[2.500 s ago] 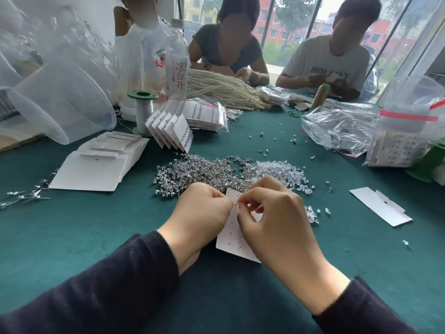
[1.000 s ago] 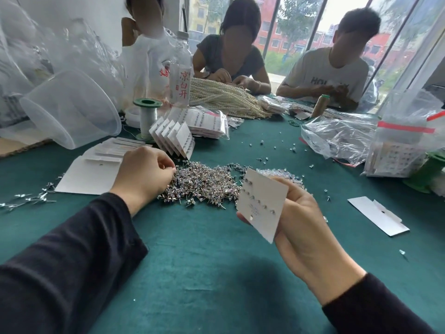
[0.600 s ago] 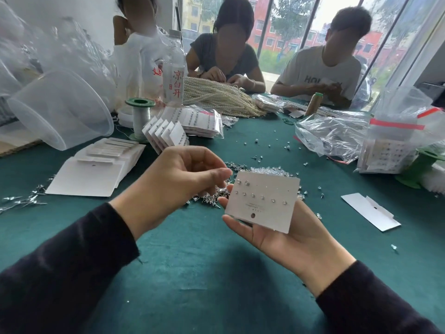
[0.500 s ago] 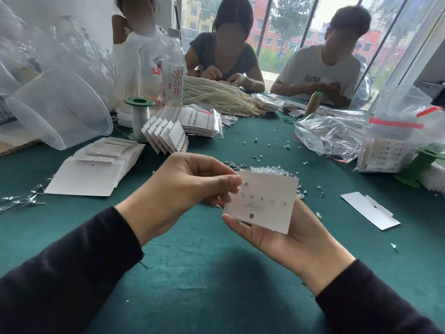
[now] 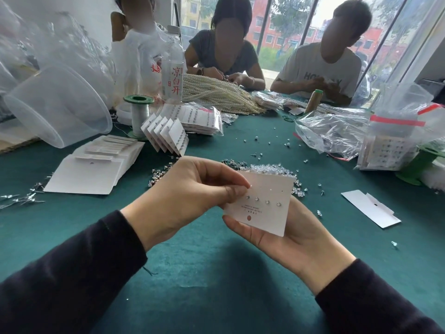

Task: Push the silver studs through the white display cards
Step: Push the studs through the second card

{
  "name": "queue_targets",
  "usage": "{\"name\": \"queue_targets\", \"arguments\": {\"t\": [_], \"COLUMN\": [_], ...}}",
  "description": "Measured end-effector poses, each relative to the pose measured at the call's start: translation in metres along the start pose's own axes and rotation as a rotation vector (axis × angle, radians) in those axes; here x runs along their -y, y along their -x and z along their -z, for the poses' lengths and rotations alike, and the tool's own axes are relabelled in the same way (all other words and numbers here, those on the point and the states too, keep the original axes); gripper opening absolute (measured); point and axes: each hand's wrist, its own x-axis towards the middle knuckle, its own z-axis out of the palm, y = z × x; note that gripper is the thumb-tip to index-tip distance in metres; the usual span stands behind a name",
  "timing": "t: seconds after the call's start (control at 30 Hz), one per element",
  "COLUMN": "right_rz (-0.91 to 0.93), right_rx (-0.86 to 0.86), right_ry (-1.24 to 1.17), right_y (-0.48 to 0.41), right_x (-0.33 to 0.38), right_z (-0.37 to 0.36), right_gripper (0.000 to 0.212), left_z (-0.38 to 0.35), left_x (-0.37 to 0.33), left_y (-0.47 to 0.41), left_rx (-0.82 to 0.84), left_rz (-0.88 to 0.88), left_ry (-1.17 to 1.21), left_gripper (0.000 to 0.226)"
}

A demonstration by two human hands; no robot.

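Observation:
My right hand (image 5: 301, 242) holds a white display card (image 5: 267, 215) from beneath, thumb on its lower left edge. A row of several silver studs (image 5: 267, 202) sits in the card, above small print and a red dot. My left hand (image 5: 187, 196) pinches a small silver stud between thumb and forefinger at the card's upper left corner. The stud itself is barely visible at the fingertips. A pile of loose silver studs (image 5: 161, 172) lies on the green table (image 5: 204, 273) behind my left hand, partly hidden.
Clear backings (image 5: 272, 168) lie heaped behind the card. Blank cards (image 5: 91, 172) are stacked at left, with filled cards (image 5: 168, 136) leaning beyond them. A loose card (image 5: 370, 210) lies at right. A plastic bowl (image 5: 55, 104), spool (image 5: 139, 114) and bags (image 5: 337, 133) stand farther back. Three people sit opposite.
My left hand reached into the stud pile, then came back to the card's upper left corner. My right hand turned the card face up and holds it steady.

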Motion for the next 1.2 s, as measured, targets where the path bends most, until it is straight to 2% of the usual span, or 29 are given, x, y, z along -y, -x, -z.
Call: {"name": "queue_targets", "arguments": {"t": [0.33,0.4,0.47,0.53,0.63,0.73,0.83,0.9,1.03,1.1,1.2], "right_rz": [0.021,0.069,0.153,0.262,0.427,0.593,0.719,0.755,0.674,0.678,0.618], "right_rx": [-0.068,-0.138,-0.221,-0.302,-0.384,-0.528,-0.58,-0.541,-0.397,-0.47,-0.741], "right_ry": [0.059,0.137,0.269,0.399,0.614,1.023,1.362,1.391,1.298,1.285,1.548], "right_y": [-0.001,-0.001,-0.001,-0.003,-0.005,-0.008,-0.01,-0.01,-0.012,-0.013,-0.008], "right_x": [-0.004,-0.005,-0.007,-0.008,-0.01,-0.013,-0.015,-0.015,-0.008,0.004,0.028], "right_z": [-0.003,-0.004,-0.002,-0.001,0.002,0.009,0.013,0.014,0.016,0.026,0.056], "right_gripper": [0.03,0.034,0.021,0.028,0.022,0.019,0.015,0.007,0.012,0.014,0.016], "left_z": [-0.002,-0.003,-0.004,-0.004,-0.005,-0.005,-0.003,-0.004,-0.004,-0.001,0.002], "left_x": [0.003,0.004,0.005,0.005,0.007,0.011,0.016,0.016,0.017,0.017,0.017], "left_y": [0.0,0.0,0.0,0.0,-0.001,-0.001,0.0,0.0,-0.002,-0.004,-0.006], "left_rx": [-0.073,-0.11,-0.14,-0.136,-0.118,-0.068,0.0,-0.005,-0.102,-0.15,-0.197], "left_rz": [-0.021,-0.045,-0.071,-0.071,0.062,0.334,0.446,0.505,0.611,0.623,0.629], "left_ry": [-0.063,-0.128,-0.218,-0.245,-0.121,0.177,0.316,0.373,0.293,0.283,0.271], "left_gripper": [0.01,0.005,0.005,0.005,0.006,0.023,0.023,0.011,0.017,0.016,0.013]}}
